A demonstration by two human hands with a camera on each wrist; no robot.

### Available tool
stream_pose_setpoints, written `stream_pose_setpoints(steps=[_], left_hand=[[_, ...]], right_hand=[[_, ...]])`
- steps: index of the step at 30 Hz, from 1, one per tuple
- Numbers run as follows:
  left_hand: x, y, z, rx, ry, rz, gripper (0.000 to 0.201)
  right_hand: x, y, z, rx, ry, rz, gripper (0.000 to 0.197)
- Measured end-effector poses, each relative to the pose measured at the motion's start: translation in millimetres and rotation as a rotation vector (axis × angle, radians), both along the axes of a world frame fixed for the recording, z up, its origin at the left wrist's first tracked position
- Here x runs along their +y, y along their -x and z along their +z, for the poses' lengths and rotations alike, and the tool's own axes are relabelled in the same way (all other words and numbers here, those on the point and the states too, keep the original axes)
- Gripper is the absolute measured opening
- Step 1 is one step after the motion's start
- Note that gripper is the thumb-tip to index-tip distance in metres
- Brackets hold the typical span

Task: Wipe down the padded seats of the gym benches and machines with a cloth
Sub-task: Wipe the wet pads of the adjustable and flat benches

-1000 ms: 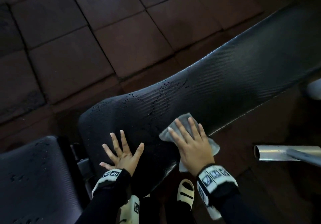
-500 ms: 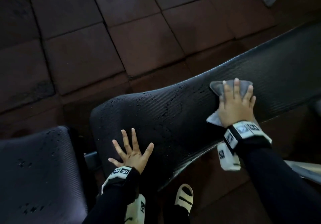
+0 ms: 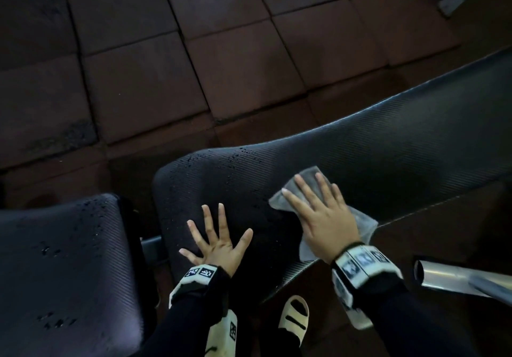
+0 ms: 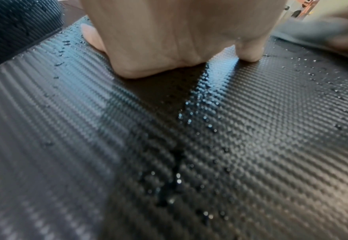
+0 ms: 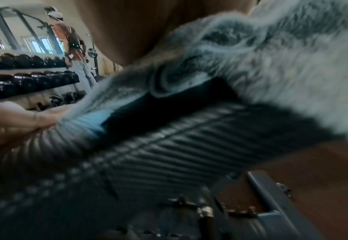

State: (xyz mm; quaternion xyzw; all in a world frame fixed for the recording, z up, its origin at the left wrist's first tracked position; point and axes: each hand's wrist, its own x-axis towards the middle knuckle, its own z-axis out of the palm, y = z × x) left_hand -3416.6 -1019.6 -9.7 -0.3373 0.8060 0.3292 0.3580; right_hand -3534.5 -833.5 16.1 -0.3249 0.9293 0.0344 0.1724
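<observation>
On wet bench [image 3: 374,146]: right hand [image 3: 324,215] fingers straight, pressing cloth [image 3: 310,176]; left hand [image 3: 219,246] fingers splayed flat beside it.

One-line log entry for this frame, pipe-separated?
step: wiping bench pad | right hand: flat on cloth | left hand: spread flat on pad | droplets remain

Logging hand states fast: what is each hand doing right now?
Left hand: open, fingers spread flat on the black textured bench pad.
Right hand: open, straight fingers pressing the grey fluffy cloth onto that pad.
</observation>
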Motion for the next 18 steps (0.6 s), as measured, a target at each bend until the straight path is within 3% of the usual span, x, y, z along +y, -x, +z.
stream_pose_setpoints(steps=[5, 10, 14, 18], left_hand=[[-1.0, 0.4, 0.0, -0.011, -0.010, -0.006, 0.084], [-1.4, 0.2, 1.2, 0.002, -0.014, -0.001, 0.084], [-1.3, -0.7, 2.0, 0.028, -0.020, 0.010, 0.091], [-0.5, -1.1, 1.7, 0.026, -0.005, 0.018, 0.089]], right_hand=[[52.4, 24.8, 22.8, 0.004, -0.070, -0.229, 0.056], [22.1, 81.2, 31.9, 0.047, -0.035, -0.445, 0.054], [-30.7, 101.1, 26.8, -0.003, -0.023, -0.412, 0.055], [-62.6, 72.0, 13.1, -0.020, 0.009, -0.217, 0.050]])
